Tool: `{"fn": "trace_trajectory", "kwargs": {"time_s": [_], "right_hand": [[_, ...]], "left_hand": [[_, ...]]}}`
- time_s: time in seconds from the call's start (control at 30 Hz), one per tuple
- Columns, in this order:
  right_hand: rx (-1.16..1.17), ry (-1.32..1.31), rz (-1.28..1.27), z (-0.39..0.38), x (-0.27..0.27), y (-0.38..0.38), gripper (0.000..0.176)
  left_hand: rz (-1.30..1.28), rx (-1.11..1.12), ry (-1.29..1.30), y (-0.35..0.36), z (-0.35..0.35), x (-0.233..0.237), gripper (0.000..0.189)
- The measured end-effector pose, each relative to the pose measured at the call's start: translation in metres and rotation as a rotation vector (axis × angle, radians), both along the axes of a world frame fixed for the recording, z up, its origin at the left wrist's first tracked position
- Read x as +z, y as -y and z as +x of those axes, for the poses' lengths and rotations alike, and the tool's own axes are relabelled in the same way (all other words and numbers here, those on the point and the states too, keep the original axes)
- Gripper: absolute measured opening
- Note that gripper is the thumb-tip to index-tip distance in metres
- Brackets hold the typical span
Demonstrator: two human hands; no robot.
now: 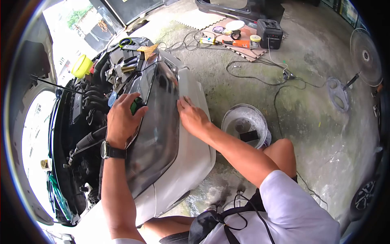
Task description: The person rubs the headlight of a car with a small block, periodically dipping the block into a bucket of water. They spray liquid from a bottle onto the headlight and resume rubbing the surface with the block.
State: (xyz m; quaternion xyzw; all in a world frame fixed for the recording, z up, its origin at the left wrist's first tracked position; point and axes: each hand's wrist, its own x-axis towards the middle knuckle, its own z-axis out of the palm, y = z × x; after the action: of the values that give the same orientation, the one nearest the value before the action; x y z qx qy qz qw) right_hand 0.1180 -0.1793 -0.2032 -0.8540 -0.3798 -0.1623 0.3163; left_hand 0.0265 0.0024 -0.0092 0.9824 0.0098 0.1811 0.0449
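Observation:
In front of me is a car headlight [156, 126] with a smoky, clear lens, set into a white car body [191, 150]. My left hand [122, 120], with a dark watch on its wrist, is at the lens's inner edge beside the engine bay. Its thumb and fingers curve round a small green and black object [134, 106], mostly covered by the hand. My right hand [194, 118] lies on the outer edge of the headlight, where lens meets white panel. Its fingers are stretched out, fingertips touching the lens border.
The engine bay [87, 110] opens on the left, with a yellow container [82, 66] and tools along its top. A white bucket [245, 112] stands right of the car. Farther off are an orange power tool [239, 43], a black box [269, 33], floor cables and a fan [365, 57].

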Motion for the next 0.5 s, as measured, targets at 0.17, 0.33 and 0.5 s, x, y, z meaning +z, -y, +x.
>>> {"fn": "trace_trajectory", "kwargs": {"time_s": [0.17, 0.33, 0.5], "right_hand": [[0.099, 0.133, 0.118, -0.033, -0.007, 0.013, 0.044], [0.040, 0.058, -0.078, 0.012, 0.002, -0.003, 0.049], [0.052, 0.081, 0.049, -0.031, 0.004, 0.016, 0.048]], "left_hand": [[0.023, -0.004, 0.009, 0.001, -0.002, 0.000, 0.045], [0.037, -0.026, 0.007, 0.001, -0.001, 0.001, 0.045], [0.036, -0.038, 0.011, 0.000, -0.004, -0.001, 0.045]]}}
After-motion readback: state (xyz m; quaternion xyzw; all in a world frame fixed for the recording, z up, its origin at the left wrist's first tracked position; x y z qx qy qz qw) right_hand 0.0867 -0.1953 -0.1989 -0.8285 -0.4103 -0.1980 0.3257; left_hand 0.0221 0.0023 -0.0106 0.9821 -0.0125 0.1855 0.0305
